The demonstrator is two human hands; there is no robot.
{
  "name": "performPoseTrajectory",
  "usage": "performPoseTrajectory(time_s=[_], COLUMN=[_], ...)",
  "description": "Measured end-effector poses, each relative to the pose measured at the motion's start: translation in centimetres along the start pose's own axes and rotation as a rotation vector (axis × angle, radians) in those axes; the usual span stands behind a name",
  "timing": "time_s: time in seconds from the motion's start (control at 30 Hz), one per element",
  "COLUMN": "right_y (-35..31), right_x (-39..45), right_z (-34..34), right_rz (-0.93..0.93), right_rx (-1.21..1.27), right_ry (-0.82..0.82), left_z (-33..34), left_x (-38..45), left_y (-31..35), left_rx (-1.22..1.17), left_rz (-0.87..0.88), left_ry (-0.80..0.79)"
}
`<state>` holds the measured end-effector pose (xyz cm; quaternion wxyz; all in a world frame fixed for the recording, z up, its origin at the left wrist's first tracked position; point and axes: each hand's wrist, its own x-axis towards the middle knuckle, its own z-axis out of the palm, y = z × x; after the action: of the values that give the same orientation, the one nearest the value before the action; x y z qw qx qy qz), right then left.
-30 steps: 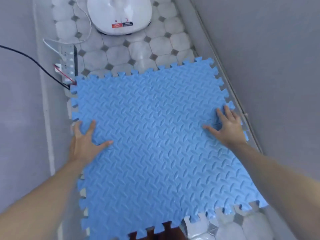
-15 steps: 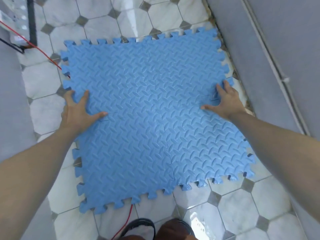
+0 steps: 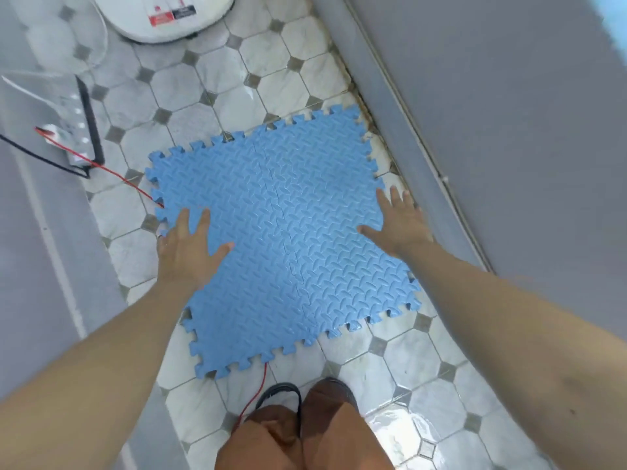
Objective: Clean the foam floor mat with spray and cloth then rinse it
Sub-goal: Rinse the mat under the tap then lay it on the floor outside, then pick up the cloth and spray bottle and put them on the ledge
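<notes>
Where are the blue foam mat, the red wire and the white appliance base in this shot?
blue foam mat (image 3: 291,239): head view, on its textured middle.
red wire (image 3: 118,176): head view, on the stretch left of the mat.
white appliance base (image 3: 163,15): head view, near its label.

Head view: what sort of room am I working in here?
Likely a narrow tiled passage or utility corner at home: octagon floor tiles, close grey walls, a power strip, and a white appliance base beyond the foam mat.
</notes>
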<state>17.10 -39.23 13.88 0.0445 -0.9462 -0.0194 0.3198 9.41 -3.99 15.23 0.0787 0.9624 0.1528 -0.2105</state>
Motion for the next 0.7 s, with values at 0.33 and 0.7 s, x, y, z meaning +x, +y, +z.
performPoseTrajectory(time_s=[0.33,0.7], right_y=[5.1,4.6], right_x=[-21.0,-40.8], right_z=[-13.3,-15.0], right_rz=[0.239,0.656], right_rx=[0.243,0.542], right_ry=[0.055,0.124], left_z=[-19.2,-30.4], left_x=[-11.6,-16.4], left_y=[15.2,22.3], left_rx=[0.051,0.258], left_rz=[0.386,0.795], left_ry=[-0.074,-0.135])
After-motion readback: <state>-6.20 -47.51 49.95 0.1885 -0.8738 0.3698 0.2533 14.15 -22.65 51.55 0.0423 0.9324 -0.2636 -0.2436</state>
